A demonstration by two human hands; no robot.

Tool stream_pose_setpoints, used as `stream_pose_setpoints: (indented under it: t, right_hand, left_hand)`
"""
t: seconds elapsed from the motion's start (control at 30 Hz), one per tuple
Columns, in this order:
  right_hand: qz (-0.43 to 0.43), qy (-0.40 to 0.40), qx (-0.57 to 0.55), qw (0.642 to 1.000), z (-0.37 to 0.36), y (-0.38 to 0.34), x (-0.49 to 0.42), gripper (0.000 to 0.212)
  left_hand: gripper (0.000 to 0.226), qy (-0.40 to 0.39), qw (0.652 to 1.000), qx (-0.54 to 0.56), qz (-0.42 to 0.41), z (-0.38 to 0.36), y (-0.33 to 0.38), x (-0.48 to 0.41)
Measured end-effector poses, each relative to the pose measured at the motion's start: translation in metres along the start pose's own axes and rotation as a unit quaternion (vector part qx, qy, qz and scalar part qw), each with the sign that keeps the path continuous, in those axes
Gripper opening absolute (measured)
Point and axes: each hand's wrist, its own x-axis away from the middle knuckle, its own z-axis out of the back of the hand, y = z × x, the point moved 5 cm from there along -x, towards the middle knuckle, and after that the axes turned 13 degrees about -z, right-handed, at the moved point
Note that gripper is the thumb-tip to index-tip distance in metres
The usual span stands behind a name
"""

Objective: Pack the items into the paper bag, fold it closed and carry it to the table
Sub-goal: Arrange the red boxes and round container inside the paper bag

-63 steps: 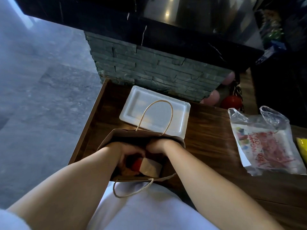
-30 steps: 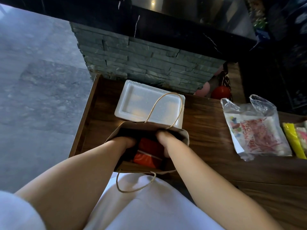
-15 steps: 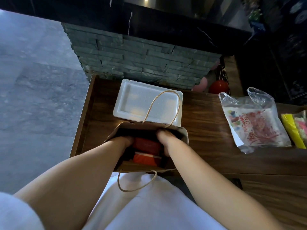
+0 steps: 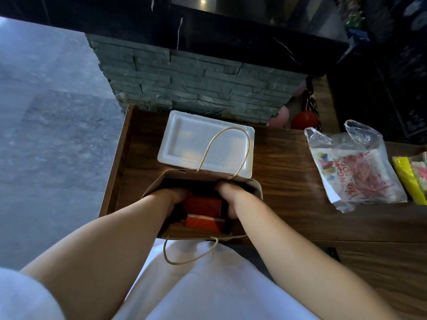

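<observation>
A brown paper bag (image 4: pixel 255 189) with twine handles stands open at the near edge of a wooden counter (image 4: pixel 284 181). Both of my hands reach down into its mouth. My left hand (image 4: pixel 174 196) is at the bag's left side and my right hand (image 4: pixel 227 192) at its right side, each against the ends of a red box (image 4: pixel 203 205) inside. A second red box with a white band (image 4: pixel 203 224) lies just nearer to me in the bag. My fingertips are hidden inside the bag.
A white foam tray (image 4: pixel 184 144) lies behind the bag. A clear plastic bag with red-printed contents (image 4: pixel 355 172) and yellow packets (image 4: pixel 409 179) lie at the right. A stone-faced wall (image 4: pixel 196 88) rises behind the counter; grey floor lies to the left.
The white-sided box I was lowering has gone down into the bag, and two red boxes now lie side by side inside. My hands stay in the bag's mouth, barely moving lately.
</observation>
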Motion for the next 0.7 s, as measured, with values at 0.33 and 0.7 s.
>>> stream_pose_setpoints:
  t: [0.33,0.7]
  right_hand:
    - [-0.044,-0.050,-0.031,0.997,-0.002,0.012,0.004,0.044]
    - [-0.039,-0.044,0.004,0.998,-0.009,0.019,-0.006,0.044]
  left_hand:
    - [0.016,0.030,0.999,-0.029,-0.021,0.000,-0.006,-0.004]
    - [0.031,-0.033,0.999,-0.023,0.022,-0.007,-0.010,-0.002]
